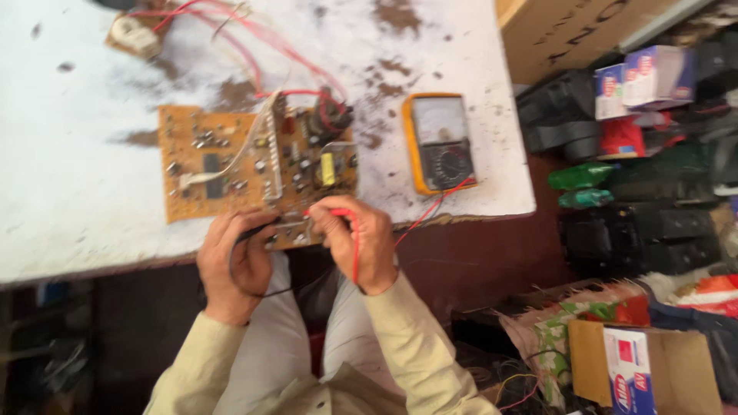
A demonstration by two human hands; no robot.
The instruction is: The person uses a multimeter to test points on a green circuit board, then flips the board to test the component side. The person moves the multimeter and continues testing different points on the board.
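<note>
Both hands point(300, 246) apparently pinch probes point(350, 219) against circuit board point(223, 157).

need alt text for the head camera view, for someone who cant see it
Seen from above, a person's left hand holds a black probe and the right hand a red probe against the near edge of an orange circuit board on a worn white table. An orange-cased analog multimeter lies to the right of the board.

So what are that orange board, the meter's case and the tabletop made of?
The circuit board looks like matte tan-orange laminate, studded with small components. The meter seems to have an orange rubbery or plastic surround with a dark face; blur leaves it open. The table looks like white-painted wood, worn through to brown patches.
</note>
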